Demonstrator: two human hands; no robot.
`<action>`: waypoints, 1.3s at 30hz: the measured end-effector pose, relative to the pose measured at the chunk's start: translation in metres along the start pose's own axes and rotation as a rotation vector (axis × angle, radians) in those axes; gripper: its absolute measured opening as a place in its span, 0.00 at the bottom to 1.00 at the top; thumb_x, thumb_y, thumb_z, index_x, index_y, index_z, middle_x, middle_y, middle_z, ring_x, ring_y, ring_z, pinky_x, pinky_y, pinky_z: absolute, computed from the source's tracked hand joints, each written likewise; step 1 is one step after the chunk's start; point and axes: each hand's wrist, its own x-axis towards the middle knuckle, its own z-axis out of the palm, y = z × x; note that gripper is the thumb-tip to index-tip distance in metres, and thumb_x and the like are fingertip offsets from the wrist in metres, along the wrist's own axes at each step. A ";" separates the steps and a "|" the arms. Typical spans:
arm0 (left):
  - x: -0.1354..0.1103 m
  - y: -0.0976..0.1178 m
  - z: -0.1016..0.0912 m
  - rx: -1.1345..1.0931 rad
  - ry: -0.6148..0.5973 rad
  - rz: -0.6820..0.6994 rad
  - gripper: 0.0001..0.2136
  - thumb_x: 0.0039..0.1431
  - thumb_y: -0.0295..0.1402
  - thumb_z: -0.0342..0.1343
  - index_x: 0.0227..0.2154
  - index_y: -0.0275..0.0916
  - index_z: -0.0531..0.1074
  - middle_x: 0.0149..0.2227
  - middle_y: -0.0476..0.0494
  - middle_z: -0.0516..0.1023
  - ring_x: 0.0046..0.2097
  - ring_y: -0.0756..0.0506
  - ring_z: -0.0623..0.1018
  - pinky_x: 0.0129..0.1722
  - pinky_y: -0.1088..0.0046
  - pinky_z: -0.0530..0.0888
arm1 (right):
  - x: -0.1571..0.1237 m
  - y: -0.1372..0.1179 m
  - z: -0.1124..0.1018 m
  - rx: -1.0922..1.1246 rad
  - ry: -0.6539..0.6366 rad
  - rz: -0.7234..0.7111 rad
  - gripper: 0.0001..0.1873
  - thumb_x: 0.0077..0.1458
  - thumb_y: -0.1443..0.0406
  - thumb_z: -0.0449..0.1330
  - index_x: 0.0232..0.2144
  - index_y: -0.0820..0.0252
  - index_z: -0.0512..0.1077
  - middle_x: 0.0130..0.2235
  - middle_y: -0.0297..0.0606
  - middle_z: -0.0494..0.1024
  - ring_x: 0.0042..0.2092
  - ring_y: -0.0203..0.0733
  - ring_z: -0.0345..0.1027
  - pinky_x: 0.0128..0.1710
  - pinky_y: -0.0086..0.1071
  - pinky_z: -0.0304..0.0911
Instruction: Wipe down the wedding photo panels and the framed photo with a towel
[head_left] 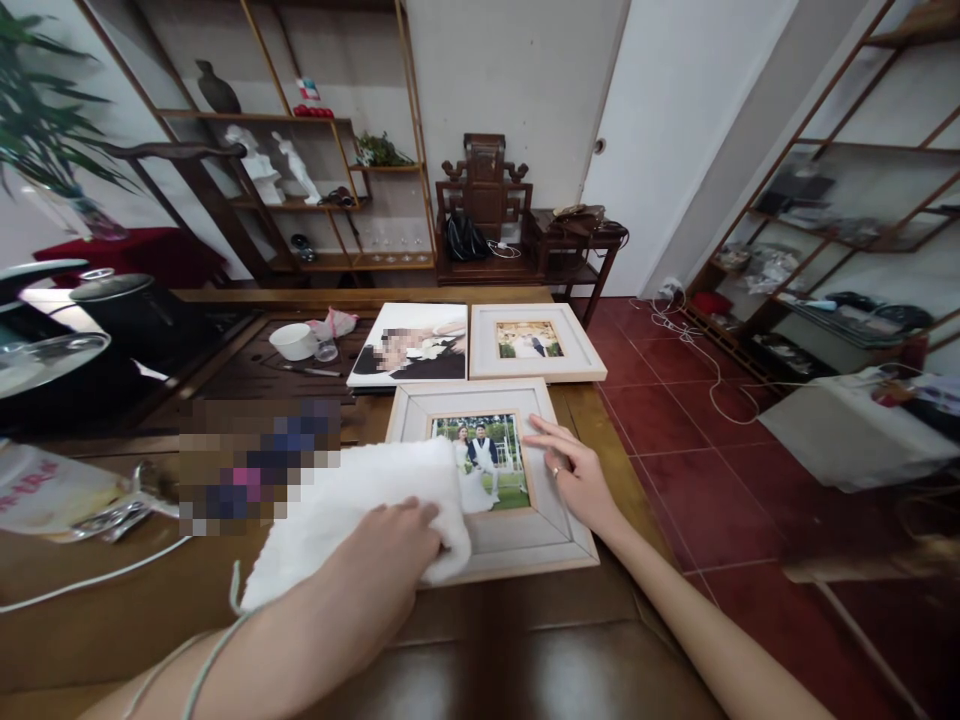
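Observation:
A white picture frame [540, 545] with a photo of a couple outdoors lies flat near the table's front edge. My left hand [401, 545] is closed on a white cloth [352, 480], which covers the frame's left side and spreads onto the table. Its fingertips are partly sunk in the cloth. My right hand [577, 470] rests on the frame's right border, fingers stretched out, a ring on one finger. Behind it lie a second white picture frame [589, 350] and a photo panel [375, 372], side by side.
The wooden table [615, 440] ends close on the right, above a red tiled floor [697, 480]. On the left are a white cup [294, 342], a dark pot [124, 310], a plastic bag [52, 490] and a white cable [97, 577]. A wooden chair [487, 190] stands behind.

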 end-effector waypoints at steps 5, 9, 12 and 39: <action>-0.002 -0.008 -0.004 -0.103 0.100 -0.003 0.22 0.44 0.15 0.49 0.41 0.38 0.75 0.52 0.37 0.73 0.50 0.37 0.74 0.46 0.59 0.73 | 0.000 0.001 -0.001 -0.037 -0.018 -0.022 0.22 0.51 0.74 0.50 0.43 0.53 0.75 0.57 0.37 0.68 0.59 0.44 0.57 0.59 0.45 0.51; 0.029 -0.032 0.000 0.008 0.348 -0.073 0.26 0.46 0.13 0.47 0.48 0.38 0.71 0.60 0.36 0.61 0.59 0.36 0.64 0.52 0.55 0.68 | 0.000 0.001 -0.001 -0.059 -0.017 -0.035 0.21 0.51 0.74 0.51 0.44 0.53 0.74 0.57 0.38 0.68 0.59 0.44 0.58 0.59 0.44 0.52; 0.057 -0.053 0.010 0.110 0.584 -0.111 0.22 0.51 0.14 0.45 0.44 0.36 0.74 0.62 0.35 0.57 0.63 0.34 0.57 0.56 0.49 0.62 | 0.000 0.001 -0.001 -0.058 -0.010 -0.036 0.21 0.51 0.74 0.52 0.44 0.53 0.74 0.56 0.38 0.68 0.59 0.43 0.59 0.59 0.44 0.52; 0.029 -0.037 0.012 -0.036 0.489 -0.074 0.27 0.46 0.12 0.46 0.49 0.36 0.70 0.64 0.33 0.52 0.60 0.35 0.62 0.52 0.58 0.69 | 0.000 0.003 0.000 -0.040 0.004 -0.028 0.20 0.53 0.73 0.49 0.43 0.52 0.74 0.56 0.38 0.68 0.59 0.43 0.58 0.59 0.45 0.52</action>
